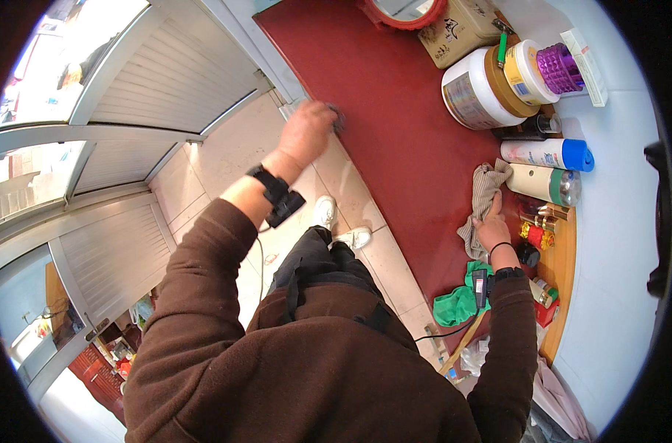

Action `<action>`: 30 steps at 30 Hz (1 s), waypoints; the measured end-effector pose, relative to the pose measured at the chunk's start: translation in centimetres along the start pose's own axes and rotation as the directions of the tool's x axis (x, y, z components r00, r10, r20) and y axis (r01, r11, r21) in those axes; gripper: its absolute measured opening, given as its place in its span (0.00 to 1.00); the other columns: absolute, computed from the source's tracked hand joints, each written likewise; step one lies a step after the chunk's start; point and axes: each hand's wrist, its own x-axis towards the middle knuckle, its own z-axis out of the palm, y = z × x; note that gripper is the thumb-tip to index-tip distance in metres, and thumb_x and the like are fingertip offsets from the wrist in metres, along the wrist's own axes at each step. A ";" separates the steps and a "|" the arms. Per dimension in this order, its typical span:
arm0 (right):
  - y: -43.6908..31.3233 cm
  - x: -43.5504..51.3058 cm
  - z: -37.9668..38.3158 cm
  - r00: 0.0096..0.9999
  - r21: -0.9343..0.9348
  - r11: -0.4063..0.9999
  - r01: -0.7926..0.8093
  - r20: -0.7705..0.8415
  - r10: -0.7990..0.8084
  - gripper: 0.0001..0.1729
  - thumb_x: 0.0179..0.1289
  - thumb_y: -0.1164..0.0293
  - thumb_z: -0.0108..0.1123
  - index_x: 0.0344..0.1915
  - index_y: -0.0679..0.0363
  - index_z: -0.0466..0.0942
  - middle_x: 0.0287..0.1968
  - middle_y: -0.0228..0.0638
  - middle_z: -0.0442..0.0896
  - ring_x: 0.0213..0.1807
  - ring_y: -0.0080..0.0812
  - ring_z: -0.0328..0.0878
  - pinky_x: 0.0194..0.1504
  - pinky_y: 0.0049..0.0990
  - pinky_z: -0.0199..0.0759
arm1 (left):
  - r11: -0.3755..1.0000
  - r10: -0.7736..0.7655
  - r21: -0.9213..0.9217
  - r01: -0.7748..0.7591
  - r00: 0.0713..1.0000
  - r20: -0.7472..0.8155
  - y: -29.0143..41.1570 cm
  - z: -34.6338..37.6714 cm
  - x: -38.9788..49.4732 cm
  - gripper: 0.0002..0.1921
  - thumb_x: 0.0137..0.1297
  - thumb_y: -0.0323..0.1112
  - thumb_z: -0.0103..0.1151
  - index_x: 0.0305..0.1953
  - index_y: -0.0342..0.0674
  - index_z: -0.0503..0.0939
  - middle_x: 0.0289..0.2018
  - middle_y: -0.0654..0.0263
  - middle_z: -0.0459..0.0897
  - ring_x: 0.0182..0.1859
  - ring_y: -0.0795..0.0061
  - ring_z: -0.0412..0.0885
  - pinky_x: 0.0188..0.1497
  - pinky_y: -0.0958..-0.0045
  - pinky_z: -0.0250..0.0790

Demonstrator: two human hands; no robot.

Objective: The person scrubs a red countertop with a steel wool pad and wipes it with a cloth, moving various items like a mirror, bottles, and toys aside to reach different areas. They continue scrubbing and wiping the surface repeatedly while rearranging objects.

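Observation:
My left hand (pixel 309 132) is curled around a small dark grey object (pixel 337 118) at the long edge of the red tabletop (pixel 402 144). That object is blurred and partly hidden by the fingers, so I cannot tell what it is. On the opposite side of the tabletop, my right hand (pixel 492 226) grips a bunched striped cloth (pixel 482 188), one finger stretched along it. The cloth touches or nearly touches a cream tumbler with a green band (pixel 535 181). Behind the right wrist lies a crumpled green cloth (pixel 455 306).
Along the wall stand a white bottle with a blue cap (pixel 546 153), a large white tub (pixel 466 97) with smaller containers stacked on it, a beige tin (pixel 452 33) and a red-framed mirror (pixel 405 22). A green razor (pixel 502 50) lies on the stack. Door panels (pixel 181 72) are at left.

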 end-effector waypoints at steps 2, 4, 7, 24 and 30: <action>-0.1 0.0 -0.1 1.000 0.000 1.000 -0.011 0.010 0.011 0.51 0.62 0.60 0.56 0.70 0.49 0.28 0.58 0.67 0.64 0.53 0.60 0.72 0.54 0.45 0.66 | 0.993 0.119 -0.025 -0.117 0.989 0.085 2.5 0.3 -2.0 0.12 0.49 0.25 0.54 0.37 0.38 0.80 0.39 0.59 0.79 0.47 0.59 0.74 0.52 0.64 0.68; -0.2 -0.1 -0.2 1.000 0.004 1.000 -0.025 0.002 0.025 0.51 0.62 0.60 0.56 0.70 0.49 0.27 0.58 0.67 0.64 0.53 0.60 0.72 0.54 0.45 0.66 | 0.983 0.158 -0.102 -0.150 0.985 0.071 4.7 0.8 -3.6 0.13 0.49 0.24 0.53 0.39 0.38 0.79 0.40 0.60 0.78 0.47 0.61 0.74 0.49 0.64 0.70; -0.3 -0.2 -0.3 0.999 -0.006 0.999 -0.034 0.015 0.034 0.51 0.61 0.61 0.56 0.70 0.49 0.27 0.58 0.67 0.64 0.53 0.60 0.71 0.55 0.45 0.66 | 0.964 0.255 -0.094 -0.247 0.962 0.094 4.5 0.9 -3.9 0.13 0.49 0.23 0.52 0.38 0.38 0.79 0.40 0.62 0.78 0.46 0.62 0.74 0.47 0.67 0.72; 0.0 0.0 0.0 1.000 0.015 1.000 -0.017 0.010 0.017 0.51 0.61 0.62 0.56 0.70 0.49 0.28 0.58 0.69 0.62 0.54 0.62 0.70 0.55 0.45 0.66 | 0.945 0.301 0.138 -0.296 0.953 -0.023 -6.3 -1.6 2.7 0.14 0.49 0.21 0.52 0.39 0.41 0.80 0.39 0.65 0.80 0.46 0.62 0.76 0.49 0.67 0.71; -0.1 0.0 -0.1 0.999 0.017 0.999 -0.035 0.007 0.035 0.52 0.61 0.62 0.57 0.70 0.48 0.27 0.58 0.69 0.62 0.54 0.62 0.70 0.55 0.45 0.66 | 0.759 0.618 -0.221 -0.612 0.784 -0.048 0.1 0.0 0.0 0.07 0.47 0.27 0.54 0.31 0.40 0.78 0.31 0.66 0.76 0.39 0.65 0.75 0.42 0.67 0.71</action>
